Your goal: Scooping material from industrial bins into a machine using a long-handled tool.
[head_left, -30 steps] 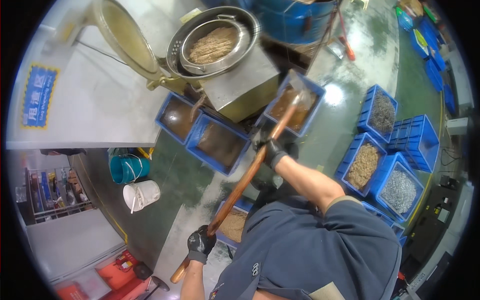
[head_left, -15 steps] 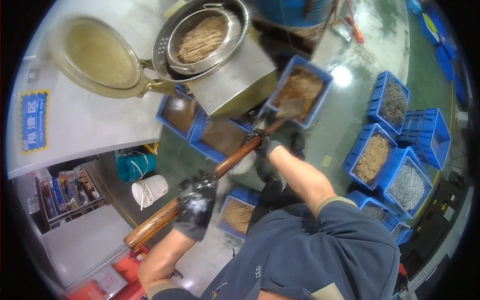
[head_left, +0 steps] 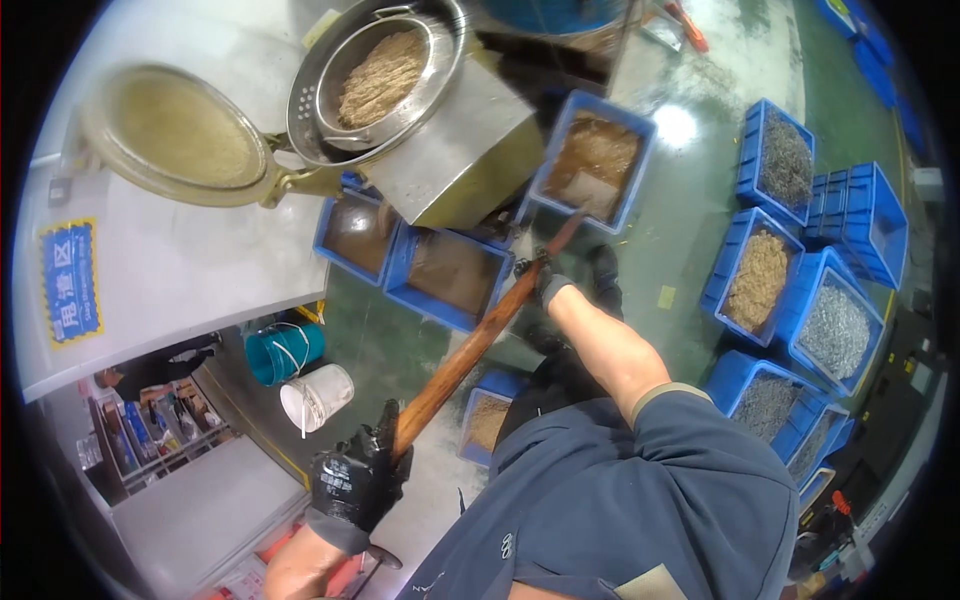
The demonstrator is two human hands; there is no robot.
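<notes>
Wielding a stiff, likely heavy shovel (head_left: pixel 485 337), left hand (head_left: pixel 357 478) and right hand (head_left: pixel 543 277) are firmly clasping its shaft (head_left: pixel 447 386), sensibly spaced wide.

I've got a shovel (head_left: pixel 497 320) here, long shiny brown wooden handle (head_left: pixel 455 370) slanting up and away to my right. Its flat blade (head_left: pixel 590 192) sits at the near end of a blue plastic bin (head_left: pixel 636 180) holding wet brown sludge (head_left: pixel 605 145); can't tell how deep.
</notes>
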